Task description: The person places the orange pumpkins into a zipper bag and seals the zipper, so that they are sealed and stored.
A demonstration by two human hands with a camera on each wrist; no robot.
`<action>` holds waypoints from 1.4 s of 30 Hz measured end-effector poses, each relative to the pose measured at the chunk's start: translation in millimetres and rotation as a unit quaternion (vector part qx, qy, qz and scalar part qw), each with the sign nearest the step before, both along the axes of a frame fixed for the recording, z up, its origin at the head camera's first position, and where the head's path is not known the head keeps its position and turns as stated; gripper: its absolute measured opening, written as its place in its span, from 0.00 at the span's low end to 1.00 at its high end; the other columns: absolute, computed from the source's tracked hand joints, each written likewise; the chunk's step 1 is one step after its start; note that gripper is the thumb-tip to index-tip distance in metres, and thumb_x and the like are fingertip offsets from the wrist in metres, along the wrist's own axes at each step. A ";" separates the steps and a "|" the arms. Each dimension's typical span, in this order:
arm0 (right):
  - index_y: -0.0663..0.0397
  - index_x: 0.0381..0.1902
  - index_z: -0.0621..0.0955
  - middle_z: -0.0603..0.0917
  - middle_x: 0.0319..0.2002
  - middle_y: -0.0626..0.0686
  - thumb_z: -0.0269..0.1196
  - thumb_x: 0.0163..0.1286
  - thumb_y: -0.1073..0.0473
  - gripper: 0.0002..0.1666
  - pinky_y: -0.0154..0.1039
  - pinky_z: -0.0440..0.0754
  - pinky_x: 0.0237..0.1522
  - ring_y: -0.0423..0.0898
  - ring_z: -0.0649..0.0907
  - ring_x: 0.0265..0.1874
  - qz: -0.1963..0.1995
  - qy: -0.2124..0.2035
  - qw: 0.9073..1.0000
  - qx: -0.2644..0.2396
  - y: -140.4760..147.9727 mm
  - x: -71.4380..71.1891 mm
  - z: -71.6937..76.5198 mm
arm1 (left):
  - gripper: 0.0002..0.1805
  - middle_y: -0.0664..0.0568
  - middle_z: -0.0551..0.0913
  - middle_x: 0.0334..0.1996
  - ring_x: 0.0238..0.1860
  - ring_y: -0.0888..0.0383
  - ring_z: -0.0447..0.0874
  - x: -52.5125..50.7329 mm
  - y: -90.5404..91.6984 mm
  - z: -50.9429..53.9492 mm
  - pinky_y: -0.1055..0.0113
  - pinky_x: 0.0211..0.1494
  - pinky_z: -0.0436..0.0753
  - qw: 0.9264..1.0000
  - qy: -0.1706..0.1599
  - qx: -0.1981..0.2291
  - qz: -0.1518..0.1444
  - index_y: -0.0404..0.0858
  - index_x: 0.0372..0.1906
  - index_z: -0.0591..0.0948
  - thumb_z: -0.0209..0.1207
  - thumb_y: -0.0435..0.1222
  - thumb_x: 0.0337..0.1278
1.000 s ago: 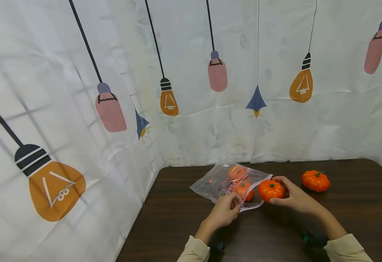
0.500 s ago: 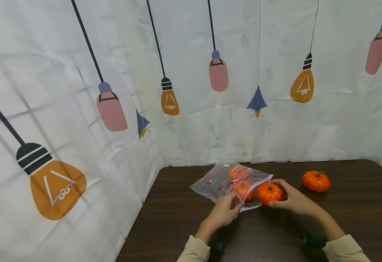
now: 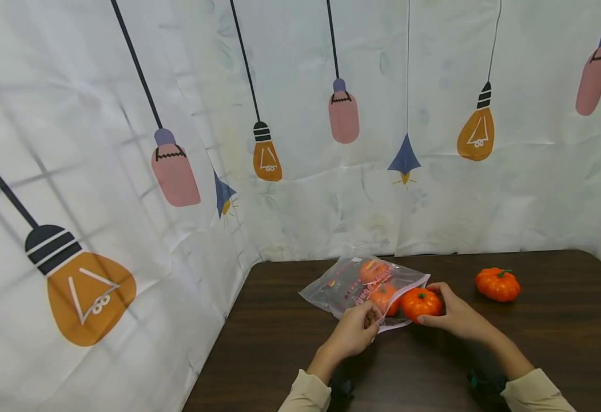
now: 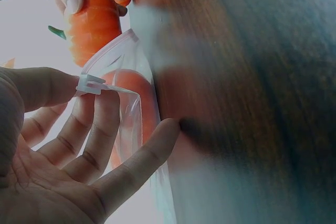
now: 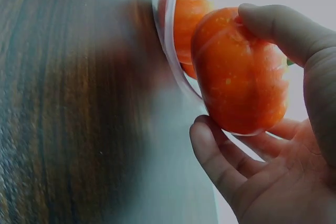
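Observation:
A clear zip bag (image 3: pixel 326 288) with pink print lies on the table, with two orange pumpkins inside, one nearer the mouth (image 3: pixel 381 297) and one deeper (image 3: pixel 373 270). My left hand (image 3: pixel 353 332) pinches the bag's edge at its white zip slider (image 4: pixel 91 84). At the bag's mouth, my right hand (image 3: pixel 457 315) holds another small orange pumpkin (image 3: pixel 421 304) between thumb and fingers. In the right wrist view that pumpkin (image 5: pixel 239 77) overlaps the bag's rim, close to the pumpkin inside (image 5: pixel 190 22).
A further orange pumpkin (image 3: pixel 497 284) with a green stem sits on the dark wooden table (image 3: pixel 562 320), right of my right hand. Behind the table hangs a white curtain (image 3: pixel 305 217) printed with lamps and bulbs.
My right hand has moved a little to the left, bringing its pumpkin into the bag's mouth. The left hand and bag have stayed nearly still.

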State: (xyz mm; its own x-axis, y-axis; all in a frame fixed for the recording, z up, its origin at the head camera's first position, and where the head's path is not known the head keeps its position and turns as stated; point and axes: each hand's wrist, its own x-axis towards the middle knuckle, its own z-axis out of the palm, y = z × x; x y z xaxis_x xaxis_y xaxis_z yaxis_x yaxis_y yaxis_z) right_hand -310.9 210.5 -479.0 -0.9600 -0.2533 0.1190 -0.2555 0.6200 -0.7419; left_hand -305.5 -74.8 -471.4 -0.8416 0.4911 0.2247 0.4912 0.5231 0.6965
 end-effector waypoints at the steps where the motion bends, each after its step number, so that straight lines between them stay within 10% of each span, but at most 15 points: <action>1: 0.64 0.69 0.61 0.75 0.62 0.72 0.72 0.63 0.42 0.50 0.62 0.79 0.56 0.62 0.81 0.56 -0.002 0.002 1.000 -0.001 -0.7 -0.1 -0.4 | 0.05 0.57 0.80 0.28 0.27 0.73 0.72 0.0 0.2 -0.1 0.77 0.32 0.75 1.000 0.000 -0.001 0.000 0.41 0.41 0.79 0.62 0.29 0.65; 28: 0.62 0.67 0.71 0.72 0.55 0.69 0.74 0.60 0.42 0.46 0.61 0.81 0.50 0.60 0.80 0.50 -0.017 0.039 0.999 0.025 -11.3 1.7 -6.9 | 0.05 0.58 0.78 0.25 0.24 0.73 0.71 -0.8 0.2 -2.0 0.77 0.29 0.75 1.000 -0.002 0.003 -0.002 0.41 0.41 0.79 0.61 0.29 0.64; 42: 0.66 0.67 0.68 0.74 0.58 0.68 0.74 0.62 0.44 0.47 0.39 0.78 0.39 0.49 0.79 0.42 -0.015 0.023 1.000 0.003 -17.1 0.1 -8.4 | 0.05 0.59 0.78 0.25 0.23 0.73 0.71 -0.5 0.8 -2.5 0.77 0.29 0.74 1.000 -0.005 0.000 0.001 0.41 0.40 0.79 0.62 0.29 0.64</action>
State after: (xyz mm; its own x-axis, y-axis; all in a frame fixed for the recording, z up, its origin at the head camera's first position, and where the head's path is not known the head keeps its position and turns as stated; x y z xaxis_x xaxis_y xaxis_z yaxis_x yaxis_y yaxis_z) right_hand -310.8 193.4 -487.3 -0.9608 -0.2253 0.1615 -0.2703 0.6329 -0.7255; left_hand -306.0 -73.9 -473.9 -0.8448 0.4889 0.2174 0.4835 0.5237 0.7014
